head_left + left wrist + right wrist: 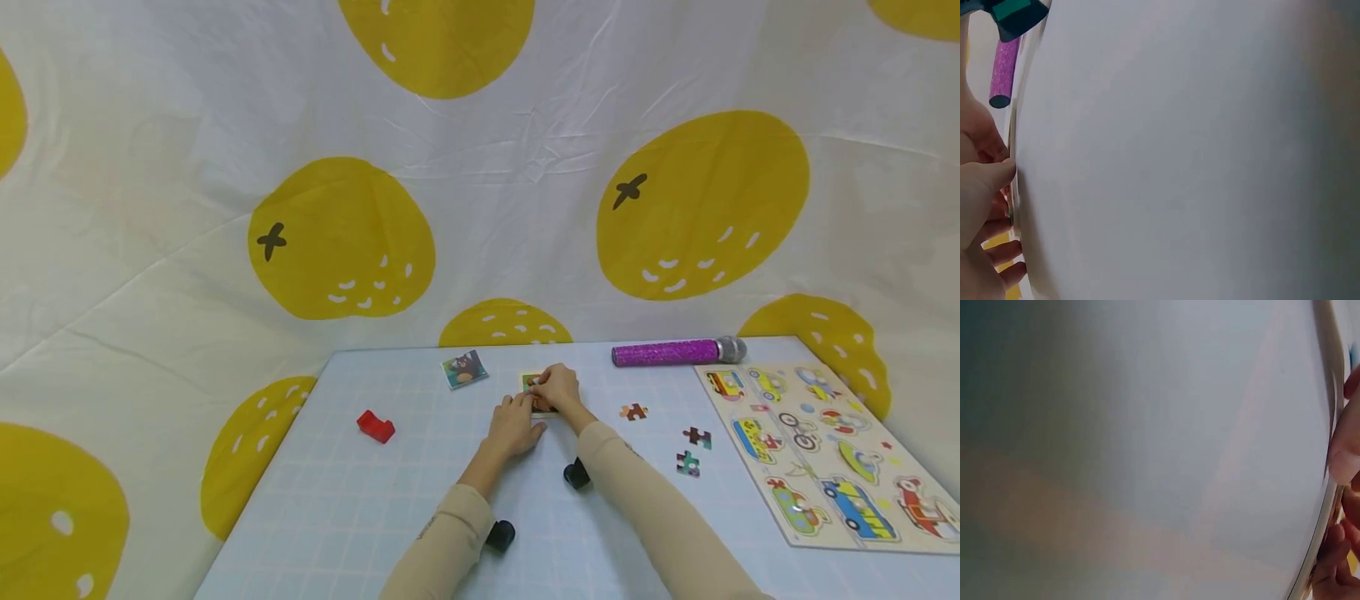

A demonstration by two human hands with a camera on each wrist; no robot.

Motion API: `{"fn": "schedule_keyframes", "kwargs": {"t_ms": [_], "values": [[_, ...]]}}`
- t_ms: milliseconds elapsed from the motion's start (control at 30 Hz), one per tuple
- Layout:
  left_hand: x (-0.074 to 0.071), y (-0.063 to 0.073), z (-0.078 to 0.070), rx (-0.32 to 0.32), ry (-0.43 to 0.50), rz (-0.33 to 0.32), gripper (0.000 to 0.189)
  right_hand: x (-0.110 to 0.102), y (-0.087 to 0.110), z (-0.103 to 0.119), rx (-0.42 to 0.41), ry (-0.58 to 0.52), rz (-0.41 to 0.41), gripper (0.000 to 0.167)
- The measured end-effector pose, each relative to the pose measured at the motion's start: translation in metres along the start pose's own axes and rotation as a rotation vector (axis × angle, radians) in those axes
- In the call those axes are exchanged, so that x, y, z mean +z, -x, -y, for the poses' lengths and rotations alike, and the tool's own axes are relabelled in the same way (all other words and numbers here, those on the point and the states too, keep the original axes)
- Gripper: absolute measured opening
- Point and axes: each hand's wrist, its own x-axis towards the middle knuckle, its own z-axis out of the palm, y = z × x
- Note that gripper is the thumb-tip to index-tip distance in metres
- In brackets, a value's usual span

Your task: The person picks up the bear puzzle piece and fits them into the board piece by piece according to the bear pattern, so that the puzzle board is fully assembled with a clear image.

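A small picture puzzle board (529, 382) lies at mid-table, partly covered by both hands. My left hand (513, 423) rests at its left front side, fingers extended toward it and thumb out to the right. Bent over the board's surface is my right hand (560, 386), its fingertips down among the pieces; whether it pinches a piece I cannot tell. In the left wrist view, the left thumb (999, 172) lies close to the table with the fingers spread below it. The right thumb (1344, 464) shows at the edge of the right wrist view.
Right of the board lie loose jigsaw pieces: an orange one (633, 412), a dark one (697, 437) and a green one (687, 464). A bear picture card (465, 368), a red block (376, 426), a purple microphone (666, 353) and a large vehicle puzzle board (813, 458) surround them.
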Motion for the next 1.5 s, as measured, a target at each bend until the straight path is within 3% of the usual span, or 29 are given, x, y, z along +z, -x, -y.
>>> {"fn": "schedule_keyframes", "kwargs": {"t_ms": [167, 333, 467, 600, 733, 1100, 1333, 1500], "values": [[-0.003, -0.001, 0.001, 0.0, 0.004, 0.019, 0.052, -0.004, 0.003, -0.005, -0.063, -0.072, 0.067, 0.009], [-0.005, -0.003, 0.002, -0.005, 0.023, 0.012, 0.042, -0.01, 0.009, -0.011, -0.228, -0.028, 0.158, 0.016], [-0.006, -0.004, 0.004, 0.009, 0.076, 0.013, 0.043, -0.012, 0.01, -0.017, -0.321, -0.01, 0.183, 0.017], [-0.004, -0.004, 0.007, 0.038, 0.126, 0.043, 0.048, -0.012, 0.008, -0.021, -0.323, -0.001, 0.166, 0.016], [-0.002, -0.004, 0.008, 0.051, 0.114, 0.05, 0.053, -0.011, 0.007, -0.022, -0.301, -0.007, 0.15, 0.015], [0.0, -0.005, 0.007, 0.028, 0.078, 0.03, 0.058, -0.01, 0.007, -0.018, -0.271, 0.024, 0.124, 0.016], [-0.003, -0.009, 0.003, 0.031, 0.041, -0.009, 0.049, -0.018, 0.008, -0.02, -0.352, 0.018, 0.169, 0.022], [-0.006, -0.012, 0.003, 0.036, 0.092, 0.001, 0.049, -0.025, 0.013, -0.019, -0.512, 0.081, 0.267, 0.018]]}}
